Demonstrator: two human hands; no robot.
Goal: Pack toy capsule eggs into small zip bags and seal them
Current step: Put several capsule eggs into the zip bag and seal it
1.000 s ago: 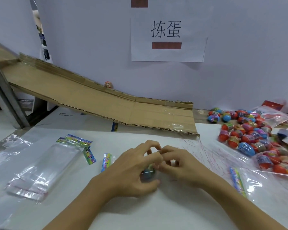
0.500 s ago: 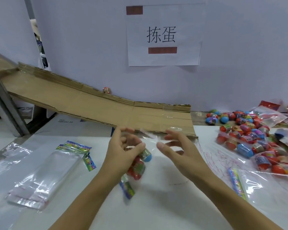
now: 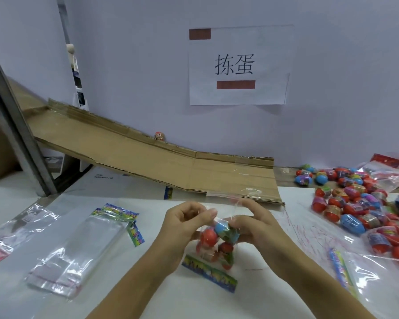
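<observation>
Left hand (image 3: 184, 229) and right hand (image 3: 256, 224) each pinch the bag (image 3: 217, 242) of eggs (image 3: 209, 236) with curled fingers, above the bench (image 3: 148, 291); its flap stands open.

Egg pile (image 3: 359, 203) cut by right edge; bag (image 3: 214, 240) mouth blurred behind hands.

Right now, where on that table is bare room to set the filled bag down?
Bare white tabletop lies between the forearms, and ahead between the clear empty bag stack and brown cardboard ramp. The right side is crowded with loose colourful capsule eggs.
</observation>
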